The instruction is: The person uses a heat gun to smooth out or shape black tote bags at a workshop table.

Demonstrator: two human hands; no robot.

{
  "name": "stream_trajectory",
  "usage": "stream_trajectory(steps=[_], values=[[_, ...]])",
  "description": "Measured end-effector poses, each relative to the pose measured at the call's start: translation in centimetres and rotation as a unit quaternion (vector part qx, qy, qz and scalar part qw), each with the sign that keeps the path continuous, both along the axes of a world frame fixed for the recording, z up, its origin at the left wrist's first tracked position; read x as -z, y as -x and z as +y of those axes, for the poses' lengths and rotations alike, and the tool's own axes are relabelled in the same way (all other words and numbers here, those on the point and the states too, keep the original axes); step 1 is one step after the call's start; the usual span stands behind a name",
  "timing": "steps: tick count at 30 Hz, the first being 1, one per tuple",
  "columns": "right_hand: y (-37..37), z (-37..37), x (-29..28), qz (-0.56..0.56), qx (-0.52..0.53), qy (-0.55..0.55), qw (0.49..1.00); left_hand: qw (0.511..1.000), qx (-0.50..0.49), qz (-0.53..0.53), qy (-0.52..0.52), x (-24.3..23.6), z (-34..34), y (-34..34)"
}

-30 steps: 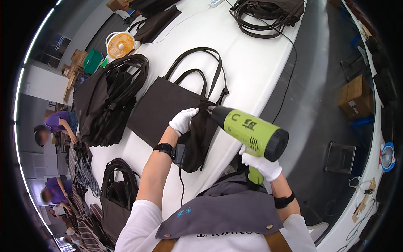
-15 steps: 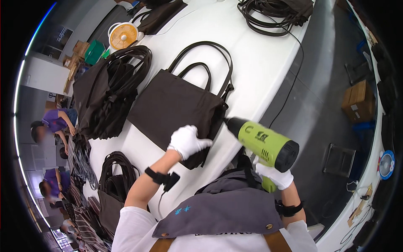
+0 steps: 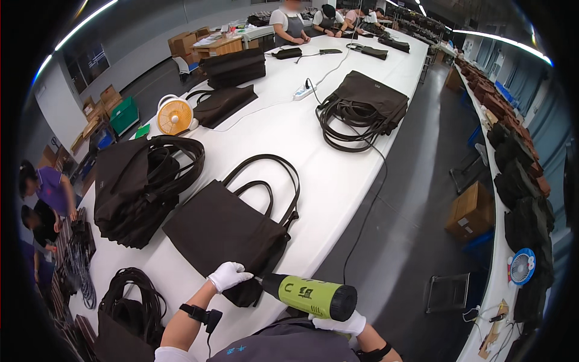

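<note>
A dark brown tote bag [image 3: 220,226] lies on the white table in front of me, its two looped handles pointing away. My left hand [image 3: 228,277], in a white glove, rests on the bag's near edge with thumb and fingers apart, pressing on the fabric. In my gloved right hand [image 3: 342,324] is a green heat gun [image 3: 313,295], its grip mostly hidden below the body. The gun's dark nozzle points left at the bag's side panel, close to my left fingertips.
Stacked brown bags [image 3: 136,193] stand left of the tote, with more bags [image 3: 129,314] nearer me. Farther off are an orange fan [image 3: 175,116], a bag pile [image 3: 368,102] and a power strip [image 3: 304,90]. A black cord [image 3: 365,223] hangs off the table's right edge. Several people work around.
My view has tilted up, bringing the far table and workers into sight. The heat gun's nozzle has come down along the bag's side, closer to my left hand.
</note>
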State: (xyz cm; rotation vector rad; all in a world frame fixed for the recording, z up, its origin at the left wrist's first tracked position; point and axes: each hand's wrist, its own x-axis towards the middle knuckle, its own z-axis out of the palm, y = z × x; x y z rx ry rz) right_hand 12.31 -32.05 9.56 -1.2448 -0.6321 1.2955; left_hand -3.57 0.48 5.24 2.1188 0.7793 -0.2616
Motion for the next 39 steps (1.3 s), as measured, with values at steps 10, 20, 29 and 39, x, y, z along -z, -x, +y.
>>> stream_trajectory(steps=[10, 20, 29, 39], values=[[0.5, 0.2, 0.4, 0.024, 0.051, -0.007, 0.998, 0.928, 0.177, -0.007, -0.329, -0.8, -3.4, 2.2], [1.6, -0.9, -0.6, 0.000, 0.094, 0.050, 0.994, 0.968, -0.135, -0.084, 0.192, -0.6, 1.8, 1.7], [4.1, -1.9, -0.8, -0.063, 0.083, -0.048, 0.993, 0.984, 0.039, -0.094, -0.146, 1.2, -1.2, 4.8], [4.5, -1.7, 1.0, -0.038, 0.019, 0.032, 0.999, 0.915, -0.204, -0.136, 0.320, 1.2, 2.2, 5.9]])
